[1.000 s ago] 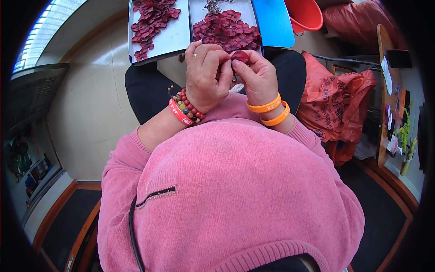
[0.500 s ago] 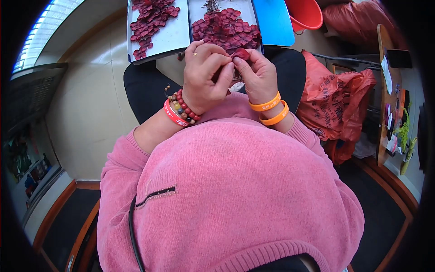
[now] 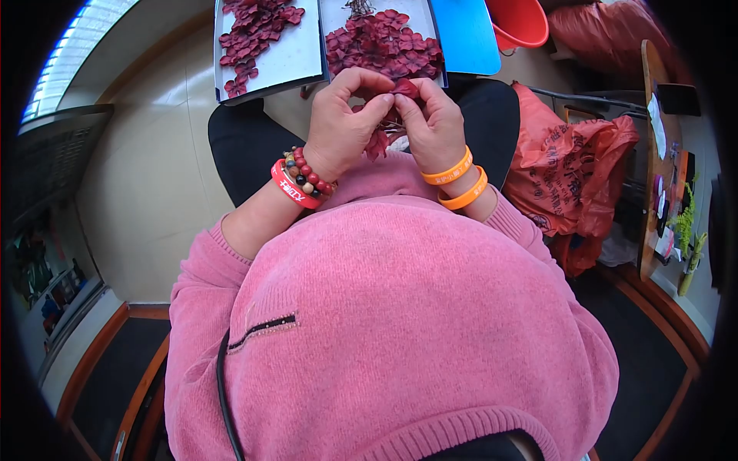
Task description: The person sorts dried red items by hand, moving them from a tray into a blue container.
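Note:
Between my two hands, in front of my chest, is a dark red artificial flower (image 3: 405, 88). My left hand (image 3: 344, 119) has its thumb and index finger pinched together at the flower's left edge. My right hand (image 3: 437, 127) grips the flower from the other side, its thumb pressed against the index finger. More red petals (image 3: 377, 144) and thin stems hang below, between the palms. Just beyond my fingers lies a heap of similar dark red flowers (image 3: 384, 46) in a white tray (image 3: 337, 14).
A second white tray (image 3: 296, 58) with red flowers stands to the left. On the right are a blue board (image 3: 465, 38), a red bucket (image 3: 521, 21) and a red plastic bag (image 3: 573, 169). My dark-trousered knees (image 3: 246, 146) are below the trays.
My left hand has turned, its raised fingers coming down into a pinch at the flower. Red petals below the hands now show more. My right hand has shifted slightly left.

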The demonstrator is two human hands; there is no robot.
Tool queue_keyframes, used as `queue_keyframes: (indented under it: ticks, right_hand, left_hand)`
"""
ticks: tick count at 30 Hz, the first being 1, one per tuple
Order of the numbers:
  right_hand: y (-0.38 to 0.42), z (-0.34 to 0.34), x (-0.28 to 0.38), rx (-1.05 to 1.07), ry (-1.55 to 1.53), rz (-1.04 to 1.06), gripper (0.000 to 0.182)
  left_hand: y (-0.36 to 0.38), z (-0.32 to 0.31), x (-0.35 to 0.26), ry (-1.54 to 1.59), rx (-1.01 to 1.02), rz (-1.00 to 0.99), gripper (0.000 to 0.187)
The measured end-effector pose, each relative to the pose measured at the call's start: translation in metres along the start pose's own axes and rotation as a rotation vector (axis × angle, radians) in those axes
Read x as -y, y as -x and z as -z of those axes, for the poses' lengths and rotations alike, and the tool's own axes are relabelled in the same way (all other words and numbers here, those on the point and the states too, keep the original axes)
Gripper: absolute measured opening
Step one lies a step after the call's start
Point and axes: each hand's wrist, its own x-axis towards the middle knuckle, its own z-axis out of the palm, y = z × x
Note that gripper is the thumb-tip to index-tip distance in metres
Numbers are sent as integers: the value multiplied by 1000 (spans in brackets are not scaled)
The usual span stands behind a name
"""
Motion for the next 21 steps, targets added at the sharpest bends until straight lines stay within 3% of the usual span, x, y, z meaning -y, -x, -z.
queue_keyframes:
  ticks: [3, 5, 7, 9, 11, 17, 21]
  right_hand:
    - [0, 1, 0, -6, 43, -7, 7]
    - [-1, 1, -2, -16, 80, -12, 8]
    - [-3, -1, -4, -60, 121, 63, 9]
    - [-5, -2, -6, -101, 183, 127, 11]
    - [-4, -4, -8, -139, 266, 171, 14]
    - [-5, -7, -15, -59, 81, -86, 14]
    - [-5, -9, -11, -45, -1, -130, 12]
  left_hand:
    - [-1, 5, 5, -93, 37, 5, 11]
    - [-3, 4, 21, -184, 1, -187, 10]
    - [-1, 2, 14, -179, -6, -40, 9]
    - [-1, 1, 15, -207, -22, -57, 8]
    - [-3, -1, 24, -270, -46, -231, 7]
    - [-4, -2, 27, -398, -47, -224, 7]
    - [-3, -4, 25, -371, -64, -170, 8]
